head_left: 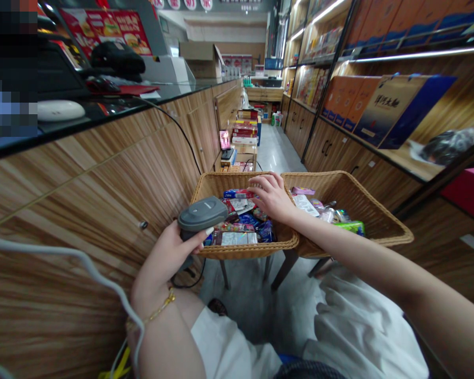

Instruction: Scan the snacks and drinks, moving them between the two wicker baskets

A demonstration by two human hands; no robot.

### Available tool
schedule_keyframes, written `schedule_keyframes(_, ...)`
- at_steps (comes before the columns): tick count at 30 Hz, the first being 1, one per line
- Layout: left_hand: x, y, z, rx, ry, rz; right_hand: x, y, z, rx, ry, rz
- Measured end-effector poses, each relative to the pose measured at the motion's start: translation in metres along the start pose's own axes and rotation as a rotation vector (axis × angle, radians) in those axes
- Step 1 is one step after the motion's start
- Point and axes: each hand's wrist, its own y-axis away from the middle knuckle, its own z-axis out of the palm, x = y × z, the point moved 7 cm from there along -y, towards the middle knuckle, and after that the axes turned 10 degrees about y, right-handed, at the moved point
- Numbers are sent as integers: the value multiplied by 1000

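My left hand (pixel 177 247) is wrapped round a grey handheld barcode scanner (pixel 203 213), its head over the near left corner of the left wicker basket (pixel 247 253). Colourful snack packets (pixel 237 227) lie heaped in that basket, some with white labels turned up. Reaching across the right wicker basket (pixel 363 202), my right hand (pixel 270 196) hovers over the left basket's far right part. Its fingers are bent and slightly apart, with nothing visible in them. The right basket holds several packages, among them a bright green packet (pixel 351 227).
A wooden counter (pixel 102 184) runs along my left, with a white mouse (pixel 60 110) on top. Shelves with a blue and beige gift bag (pixel 403 110) line the right side. Stacked boxes (pixel 245 129) stand beyond the baskets. A pale cable (pixel 90 263) hangs at the left.
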Motion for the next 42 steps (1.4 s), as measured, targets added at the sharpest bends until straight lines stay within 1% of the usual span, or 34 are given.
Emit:
schedule_keyframes(10, -2, -1, 0, -6, -8, 7, 1, 1, 0, 27, 19, -1)
schedule_keyframes(19, -1, -1, -1, -6, 1, 7, 2, 1, 0, 21, 13, 7)
schedule_keyframes(27, -6, -2, -3, -4, -4, 21, 2, 0, -1, 0, -6, 31)
schedule_keyframes(33, -4, -1, -1, -2, 8, 1, 1, 0, -2, 6, -6, 30)
schedule_keyframes(38, -1, -1, 0, 3, -1, -5, 3, 1, 0, -12, 11, 27)
schedule_keyframes(42, 0, -1, 0, -3, 4, 6, 6, 0, -3, 31, 24, 43)
